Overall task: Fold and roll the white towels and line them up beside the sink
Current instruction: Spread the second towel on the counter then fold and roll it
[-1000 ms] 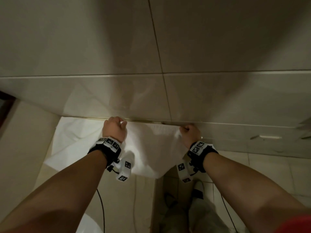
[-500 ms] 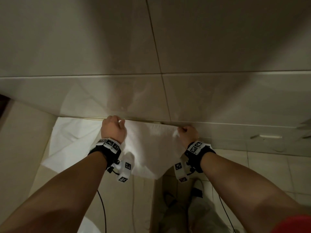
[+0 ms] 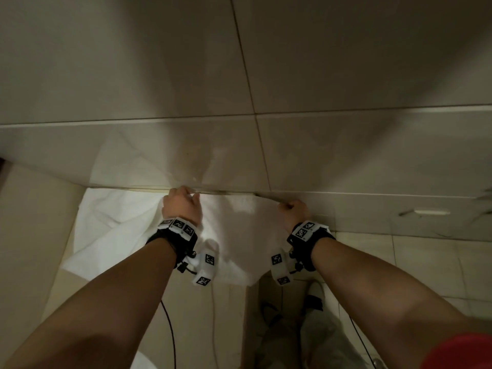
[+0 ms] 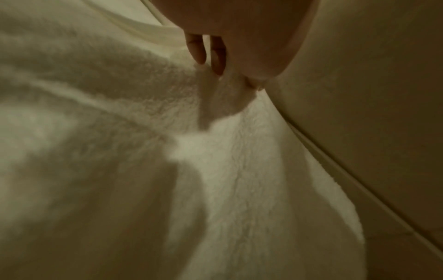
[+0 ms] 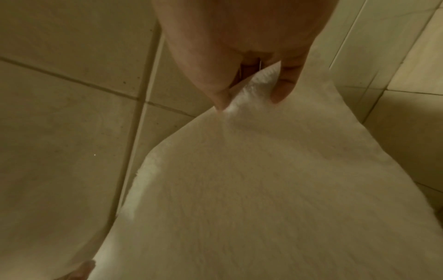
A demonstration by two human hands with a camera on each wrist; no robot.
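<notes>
A white towel (image 3: pixel 111 230) lies spread on a beige counter against the tiled wall, its near right part hanging over the counter's edge. My left hand (image 3: pixel 182 206) grips the towel's far edge near the wall; in the left wrist view its fingers (image 4: pixel 217 56) curl into the terry cloth (image 4: pixel 120 151). My right hand (image 3: pixel 294 213) pinches the towel's far right corner, lifted slightly; thumb and fingers (image 5: pixel 284 89) squeeze the corner of the towel (image 5: pixel 251 180) in the right wrist view. The sink is not in view.
The tiled wall (image 3: pixel 319 142) rises straight behind the counter (image 3: pixel 32 235). To the right lies a tiled floor (image 3: pixel 426 262) below the counter edge. My legs and feet (image 3: pixel 314 315) stand beneath. Thin cables hang from both wrist bands.
Both hands have shifted slightly left along the wall while holding the towel's far edge, and the edge between them has lifted a little.
</notes>
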